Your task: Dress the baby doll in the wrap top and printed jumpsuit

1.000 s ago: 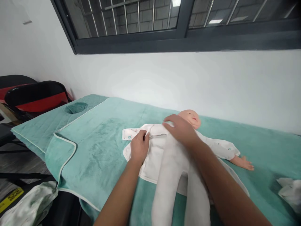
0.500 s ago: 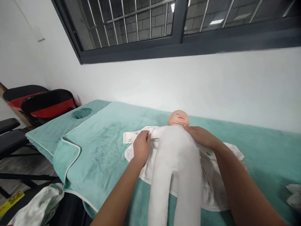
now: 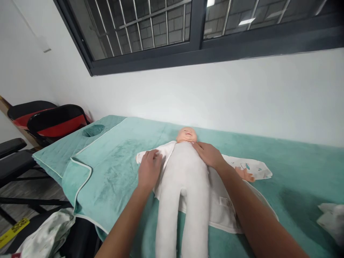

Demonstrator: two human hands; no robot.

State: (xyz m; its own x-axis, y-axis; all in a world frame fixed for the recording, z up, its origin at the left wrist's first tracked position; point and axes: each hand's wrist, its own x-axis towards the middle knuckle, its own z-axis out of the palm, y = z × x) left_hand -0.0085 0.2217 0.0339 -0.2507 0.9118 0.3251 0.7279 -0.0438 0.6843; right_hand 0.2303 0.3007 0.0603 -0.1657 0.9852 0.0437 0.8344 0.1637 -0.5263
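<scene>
A baby doll (image 3: 183,168) with a white cloth body lies face up, its head toward the wall. Beneath it is spread a white baby shirt (image 3: 221,215), open at the front. The left sleeve (image 3: 165,148) covers the doll's arm on that side. My left hand (image 3: 149,168) rests over this sleeve, fingers loosely bent and slightly apart. At the doll's shoulder, just below the neck, my right hand (image 3: 211,154) has its fingers pressed on the chest; its thumb is hidden. The doll's bare hand (image 3: 245,174) lies by the flat, patterned right sleeve (image 3: 256,168).
A green plush cover (image 3: 113,168) spreads over the bed, which has a face hole (image 3: 93,130) toward the left. Crumpled white cloth (image 3: 333,218) lies at the right edge. Folding chairs (image 3: 56,122) stand left; printed cloth (image 3: 47,234) lies on a black seat below.
The doll has shifted left together with my right hand. My left hand has moved left along the sleeve. The right sleeve and the doll's bare hand now show past my right forearm.
</scene>
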